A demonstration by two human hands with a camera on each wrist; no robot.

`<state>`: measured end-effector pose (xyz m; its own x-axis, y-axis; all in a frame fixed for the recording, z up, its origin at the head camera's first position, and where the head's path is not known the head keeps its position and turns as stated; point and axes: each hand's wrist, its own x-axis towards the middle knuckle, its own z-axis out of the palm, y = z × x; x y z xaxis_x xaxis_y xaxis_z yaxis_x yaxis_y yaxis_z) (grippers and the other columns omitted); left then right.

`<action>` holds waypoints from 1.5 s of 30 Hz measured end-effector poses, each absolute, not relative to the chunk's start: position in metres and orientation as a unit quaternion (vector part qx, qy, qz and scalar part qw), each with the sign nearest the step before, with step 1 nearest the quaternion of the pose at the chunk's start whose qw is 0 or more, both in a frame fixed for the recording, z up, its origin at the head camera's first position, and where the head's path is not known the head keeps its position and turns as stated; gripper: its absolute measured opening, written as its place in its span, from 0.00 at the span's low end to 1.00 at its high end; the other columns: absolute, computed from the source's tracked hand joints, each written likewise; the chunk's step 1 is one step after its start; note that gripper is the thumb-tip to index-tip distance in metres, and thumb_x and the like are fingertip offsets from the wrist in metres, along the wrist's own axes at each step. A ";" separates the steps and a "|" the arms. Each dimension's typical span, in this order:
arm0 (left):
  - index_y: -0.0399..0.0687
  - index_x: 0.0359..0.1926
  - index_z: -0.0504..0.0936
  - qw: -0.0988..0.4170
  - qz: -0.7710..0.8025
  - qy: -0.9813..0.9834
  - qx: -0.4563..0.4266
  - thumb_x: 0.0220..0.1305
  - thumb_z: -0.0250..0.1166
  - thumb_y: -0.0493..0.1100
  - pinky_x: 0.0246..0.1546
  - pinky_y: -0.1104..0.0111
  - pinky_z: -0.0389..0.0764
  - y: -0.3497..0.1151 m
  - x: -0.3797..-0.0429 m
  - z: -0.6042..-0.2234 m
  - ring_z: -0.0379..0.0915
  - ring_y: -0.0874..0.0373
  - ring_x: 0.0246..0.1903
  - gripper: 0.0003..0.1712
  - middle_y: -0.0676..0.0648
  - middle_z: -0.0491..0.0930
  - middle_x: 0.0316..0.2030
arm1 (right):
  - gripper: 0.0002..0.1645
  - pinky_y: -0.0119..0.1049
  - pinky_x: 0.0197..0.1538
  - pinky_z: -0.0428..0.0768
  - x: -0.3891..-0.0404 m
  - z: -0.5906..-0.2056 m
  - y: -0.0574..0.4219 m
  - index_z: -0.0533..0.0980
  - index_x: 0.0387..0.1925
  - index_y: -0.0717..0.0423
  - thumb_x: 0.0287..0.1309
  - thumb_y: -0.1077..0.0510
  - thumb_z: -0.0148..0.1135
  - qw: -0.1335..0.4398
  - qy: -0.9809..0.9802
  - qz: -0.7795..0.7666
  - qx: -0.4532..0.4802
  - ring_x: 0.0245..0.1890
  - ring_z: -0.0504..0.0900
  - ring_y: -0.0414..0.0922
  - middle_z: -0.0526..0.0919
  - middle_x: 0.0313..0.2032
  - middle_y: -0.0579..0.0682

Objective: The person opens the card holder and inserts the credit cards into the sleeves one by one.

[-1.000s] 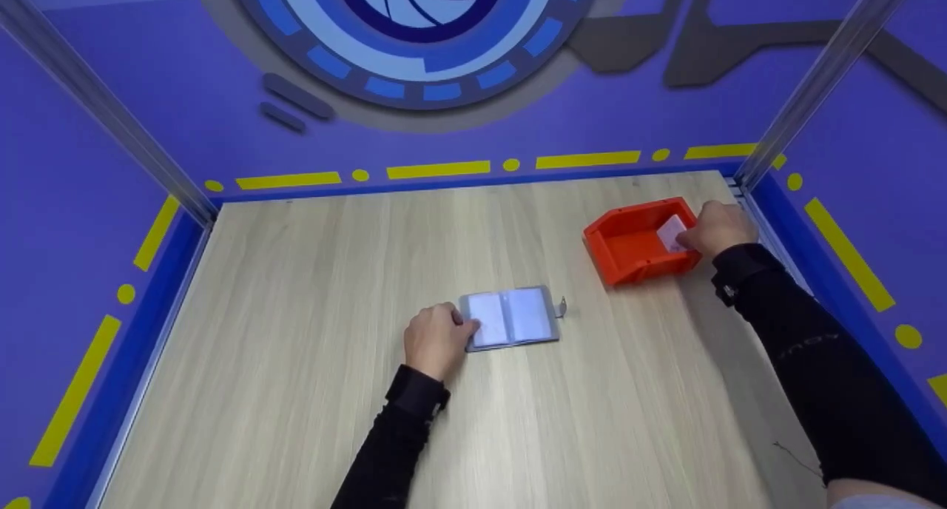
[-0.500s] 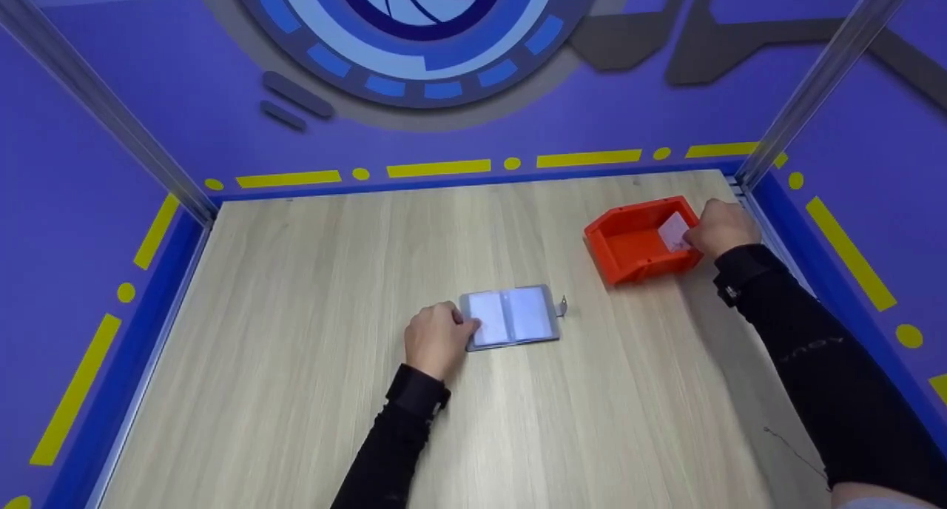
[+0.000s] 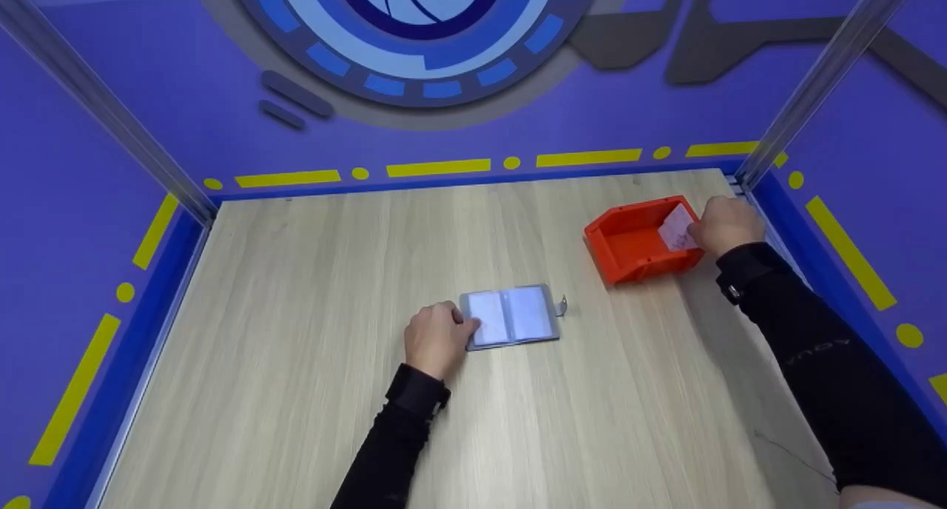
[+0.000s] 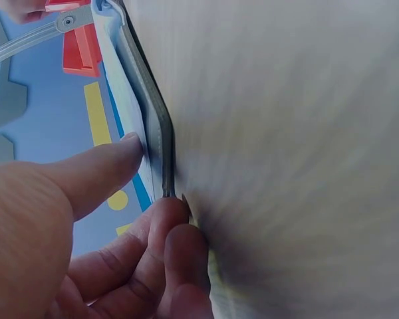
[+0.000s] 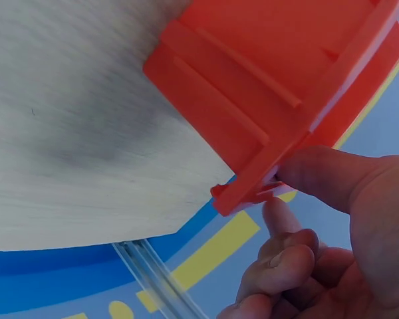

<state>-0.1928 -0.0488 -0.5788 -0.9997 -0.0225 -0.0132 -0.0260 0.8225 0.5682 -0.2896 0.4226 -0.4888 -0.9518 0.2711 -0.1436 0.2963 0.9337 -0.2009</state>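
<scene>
A small grey card holder (image 3: 528, 315) lies spread on the table with clear sleeves facing up and a snap strap (image 3: 561, 306) sticking out at its right. My left hand (image 3: 435, 340) pinches its left edge, thumb on the sleeve page and curled fingers at the cover's edge (image 4: 167, 149). At the orange bin (image 3: 632, 246), my right hand (image 3: 731, 225) reaches over the right-hand wall. Its thumb (image 5: 326, 174) is inside, against a pale pink card (image 3: 674, 229) leaning on that wall; the other fingers curl outside. Most of the card is hidden in the right wrist view.
The wooden table (image 3: 311, 272) is enclosed by blue-purple printed panels (image 3: 444, 143) at the back and sides. Metal posts (image 3: 821, 87) rise at the rear corners. A thin dark thread (image 3: 792, 452) shows near the right forearm.
My right hand has shifted slightly right, and more of the pink card shows beside the thumb. The bin has barely moved. My left hand and the card holder stay put.
</scene>
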 end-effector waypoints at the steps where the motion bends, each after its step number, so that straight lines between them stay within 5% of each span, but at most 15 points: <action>1: 0.51 0.27 0.85 0.003 0.298 0.954 -0.013 0.66 0.79 0.55 0.28 0.65 0.72 -0.049 -0.193 -0.579 0.75 0.58 0.26 0.18 0.53 0.83 0.26 | 0.19 0.49 0.37 0.75 -0.289 -0.488 0.422 0.79 0.39 0.69 0.72 0.52 0.66 0.055 0.982 -0.111 0.144 0.36 0.79 0.62 0.77 0.31 0.62; 22: 0.51 0.26 0.84 -0.002 0.300 0.954 -0.014 0.65 0.80 0.55 0.28 0.65 0.70 -0.048 -0.191 -0.579 0.74 0.58 0.25 0.19 0.53 0.82 0.25 | 0.19 0.49 0.34 0.74 -0.281 -0.479 0.421 0.82 0.35 0.70 0.74 0.54 0.63 0.023 0.986 -0.118 0.115 0.32 0.80 0.61 0.80 0.28 0.61; 33: 0.51 0.25 0.82 -0.008 0.301 0.953 -0.010 0.65 0.80 0.54 0.27 0.65 0.68 -0.050 -0.191 -0.580 0.72 0.59 0.24 0.20 0.54 0.80 0.24 | 0.18 0.43 0.32 0.71 -0.281 -0.467 0.411 0.78 0.35 0.64 0.76 0.53 0.54 0.069 0.977 -0.163 0.119 0.30 0.78 0.57 0.77 0.27 0.57; 41: 0.50 0.26 0.83 -0.012 0.300 0.954 -0.011 0.65 0.80 0.54 0.27 0.65 0.69 -0.049 -0.191 -0.579 0.73 0.58 0.24 0.19 0.53 0.81 0.24 | 0.23 0.42 0.29 0.70 -0.279 -0.460 0.386 0.76 0.26 0.59 0.79 0.52 0.52 0.015 0.977 -0.190 0.091 0.25 0.76 0.53 0.74 0.22 0.53; 45: 0.50 0.26 0.83 -0.008 0.300 0.954 -0.014 0.66 0.80 0.54 0.28 0.65 0.69 -0.048 -0.191 -0.578 0.73 0.58 0.24 0.19 0.53 0.81 0.25 | 0.21 0.43 0.31 0.69 -0.277 -0.456 0.375 0.83 0.34 0.63 0.79 0.54 0.53 -0.009 0.978 -0.194 0.072 0.28 0.78 0.55 0.82 0.30 0.61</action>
